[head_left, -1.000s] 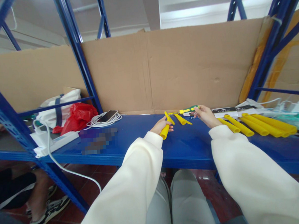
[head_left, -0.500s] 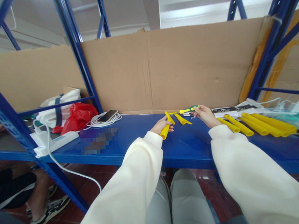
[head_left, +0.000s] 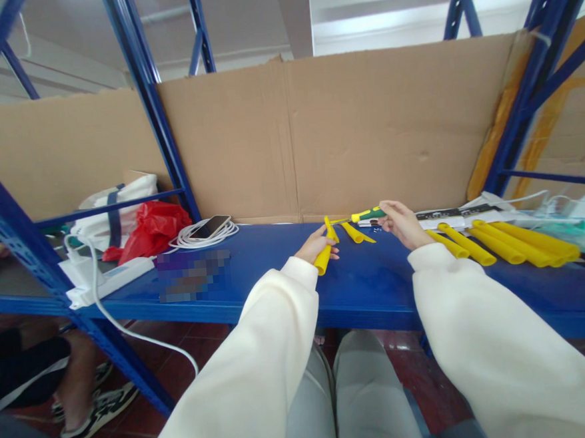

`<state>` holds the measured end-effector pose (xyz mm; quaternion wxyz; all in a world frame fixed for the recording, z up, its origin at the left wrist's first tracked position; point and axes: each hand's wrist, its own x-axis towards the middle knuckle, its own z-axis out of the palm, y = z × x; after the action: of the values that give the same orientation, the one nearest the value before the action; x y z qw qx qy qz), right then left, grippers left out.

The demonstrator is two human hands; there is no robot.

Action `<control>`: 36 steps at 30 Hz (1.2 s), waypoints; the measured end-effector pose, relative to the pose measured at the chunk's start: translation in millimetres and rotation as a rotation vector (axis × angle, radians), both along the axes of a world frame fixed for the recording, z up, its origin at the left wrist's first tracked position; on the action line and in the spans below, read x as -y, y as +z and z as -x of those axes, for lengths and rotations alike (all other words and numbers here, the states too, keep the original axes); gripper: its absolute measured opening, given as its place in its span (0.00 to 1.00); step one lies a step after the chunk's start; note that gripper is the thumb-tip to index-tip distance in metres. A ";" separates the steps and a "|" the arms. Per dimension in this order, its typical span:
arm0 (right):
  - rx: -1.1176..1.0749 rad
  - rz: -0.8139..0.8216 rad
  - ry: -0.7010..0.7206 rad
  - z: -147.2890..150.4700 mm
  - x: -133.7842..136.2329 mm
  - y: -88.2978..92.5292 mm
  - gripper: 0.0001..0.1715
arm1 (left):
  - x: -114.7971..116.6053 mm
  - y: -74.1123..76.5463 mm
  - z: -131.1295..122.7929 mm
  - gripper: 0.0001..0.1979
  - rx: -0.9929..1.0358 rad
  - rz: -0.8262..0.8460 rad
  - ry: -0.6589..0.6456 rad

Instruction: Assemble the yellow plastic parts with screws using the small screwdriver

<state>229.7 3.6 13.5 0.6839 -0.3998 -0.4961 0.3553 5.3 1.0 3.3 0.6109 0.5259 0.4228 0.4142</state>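
Observation:
My left hand (head_left: 315, 246) is closed round a yellow plastic piece (head_left: 322, 262) with a tube-like lower end and a flared top. In my right hand (head_left: 402, 223) is a screwdriver (head_left: 367, 214) with a green and yellow handle, gripped near the handle's end. Its shaft points left and meets the upper part of the yellow piece; the exact contact of the tip is too small to make out. Just behind, between my hands, another yellow piece (head_left: 355, 233) lies on the blue shelf top (head_left: 271, 274).
Several yellow tubes (head_left: 512, 247) lie at the right, before black-and-white boxes (head_left: 440, 219). To the left are a phone (head_left: 211, 227) on a coiled white cable (head_left: 186, 238), a red bag (head_left: 155, 225) and a power strip (head_left: 111, 278). A cardboard panel (head_left: 366, 127) stands behind. Another person's leg (head_left: 77, 374) shows at lower left.
My right hand has shifted slightly on the screwdriver's handle, with its fingers a little differently placed. My left hand and the yellow piece stay nearly where they were.

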 end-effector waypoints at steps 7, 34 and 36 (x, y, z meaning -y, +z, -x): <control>-0.010 0.108 0.134 -0.7 8.9 5.3 0.14 | 4.8 2.7 -1.2 0.41 -0.007 -0.017 0.037; -0.004 0.083 0.181 -3.8 9.2 5.5 0.14 | 0.7 1.4 0.6 0.40 0.009 -0.059 0.028; 0.006 0.082 0.172 -4.1 8.9 4.6 0.15 | 1.4 2.0 0.4 0.41 0.006 -0.057 0.037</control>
<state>233.8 -5.3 18.1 0.6325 -0.3844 -0.5159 0.4312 5.0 -0.4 5.3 0.5891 0.5340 0.4186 0.4389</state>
